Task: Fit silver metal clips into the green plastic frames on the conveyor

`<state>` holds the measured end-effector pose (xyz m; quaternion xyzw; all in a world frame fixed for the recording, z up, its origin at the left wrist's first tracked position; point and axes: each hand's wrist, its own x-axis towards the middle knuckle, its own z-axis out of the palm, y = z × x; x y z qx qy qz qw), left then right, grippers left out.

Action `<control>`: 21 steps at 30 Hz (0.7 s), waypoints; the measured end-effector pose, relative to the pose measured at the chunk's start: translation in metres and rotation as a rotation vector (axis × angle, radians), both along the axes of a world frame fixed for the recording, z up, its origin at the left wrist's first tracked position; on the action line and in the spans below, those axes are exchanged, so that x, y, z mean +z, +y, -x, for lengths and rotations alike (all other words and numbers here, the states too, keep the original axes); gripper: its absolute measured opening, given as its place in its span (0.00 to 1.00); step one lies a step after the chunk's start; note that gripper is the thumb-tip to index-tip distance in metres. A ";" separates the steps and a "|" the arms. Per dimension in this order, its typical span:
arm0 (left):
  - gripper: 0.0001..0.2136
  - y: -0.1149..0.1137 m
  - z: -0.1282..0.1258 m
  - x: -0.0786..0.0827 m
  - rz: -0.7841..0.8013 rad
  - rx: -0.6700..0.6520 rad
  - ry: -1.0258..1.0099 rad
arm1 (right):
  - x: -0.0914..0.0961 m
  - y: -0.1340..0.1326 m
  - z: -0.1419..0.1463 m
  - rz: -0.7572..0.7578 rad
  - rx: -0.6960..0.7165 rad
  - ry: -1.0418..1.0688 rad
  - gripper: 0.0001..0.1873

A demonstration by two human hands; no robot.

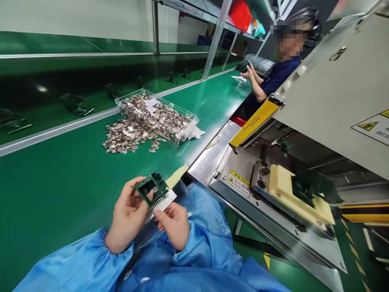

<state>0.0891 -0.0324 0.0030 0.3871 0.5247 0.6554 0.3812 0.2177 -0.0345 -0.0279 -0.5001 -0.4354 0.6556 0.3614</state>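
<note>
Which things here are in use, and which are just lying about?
In use:
green plastic frame, held in the left hand
metal pin comb, held in the right hand

Lying about:
clear tray of metal pieces
spilled metal pieces on the green bench
press with cream fixture

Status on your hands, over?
Left hand and right hand both gripping green plastic frame with metal pin comb. Clear tray of metal clips farther off.
</note>
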 end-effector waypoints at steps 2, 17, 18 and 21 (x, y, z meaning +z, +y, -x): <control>0.18 0.000 -0.002 0.001 -0.004 0.036 -0.040 | 0.001 -0.001 0.002 -0.013 -0.008 -0.003 0.26; 0.16 -0.005 -0.009 0.009 0.011 0.064 0.019 | -0.022 0.013 -0.017 -0.773 0.303 -0.397 0.19; 0.16 -0.004 -0.009 0.009 0.009 0.073 0.021 | -0.022 0.016 -0.019 -0.768 0.369 -0.448 0.17; 0.16 -0.001 -0.008 0.007 0.002 0.082 0.023 | -0.022 0.026 -0.026 -0.602 0.478 -0.606 0.13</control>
